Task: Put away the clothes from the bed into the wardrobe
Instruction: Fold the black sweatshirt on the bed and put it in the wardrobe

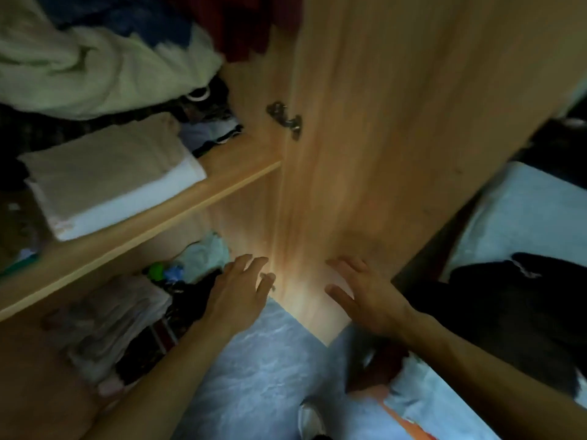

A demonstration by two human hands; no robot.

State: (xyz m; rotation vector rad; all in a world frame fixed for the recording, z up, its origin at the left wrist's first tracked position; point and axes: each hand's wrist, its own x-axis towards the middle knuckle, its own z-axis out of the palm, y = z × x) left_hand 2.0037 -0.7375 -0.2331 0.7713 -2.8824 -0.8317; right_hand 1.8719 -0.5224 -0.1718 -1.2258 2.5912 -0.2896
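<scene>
The wardrobe (152,214) stands open with its door (397,128) swung out toward the bed (527,217), where a dark garment (508,312) lies on the pale blue sheet. Folded beige and white clothes (111,182) rest on the middle shelf, with a crumpled pale green blanket (95,71) above and mixed clothing below. The left hand (241,293) and right hand (365,293) are both released, fingers spread, grasping nothing, near the door's lower edge.
</scene>
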